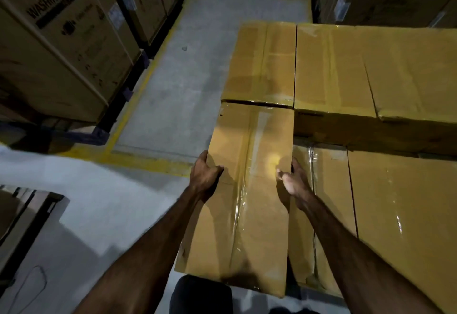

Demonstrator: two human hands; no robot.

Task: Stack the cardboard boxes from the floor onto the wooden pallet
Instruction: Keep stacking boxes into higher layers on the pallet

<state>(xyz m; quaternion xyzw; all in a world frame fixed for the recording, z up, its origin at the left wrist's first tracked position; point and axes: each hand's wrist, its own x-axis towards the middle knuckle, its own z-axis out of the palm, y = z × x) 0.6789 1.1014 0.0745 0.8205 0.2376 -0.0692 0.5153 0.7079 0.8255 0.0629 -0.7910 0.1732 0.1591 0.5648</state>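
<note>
at the near left corner of the stack, a long cardboard box (247, 190) is held between both hands, its far end butted up against the box behind it (259, 63). the left hand (205, 175) clamps the left long edge, thumb hooked over the top face and fingers wrapped down the side; the right hand (294, 180) does the same on the opposite edge, thumb on top near the tape seam, fingers tucked out of sight below. gripping the two long sides, about midway along, probably keeps the load balanced and lets it be slid or lowered squarely.

the box runs lengthwise away from the person, matching the one beyond it, so the two would form one straight row. its right side sits close against the lower boxes (371, 202) already laid down, and a taller box (358, 71) rises behind those. i cannot tell whether the held box is fully resting or partly carried; its near end overhangs toward the person's legs.

the wooden pallet itself is hidden under the stack. the concrete floor (178, 78) with its yellow line (133, 105) lies to the left, beside racked washing machine cartons (64, 41).

my guess is the placing step is nearly done: a small push forward, then release.
</note>
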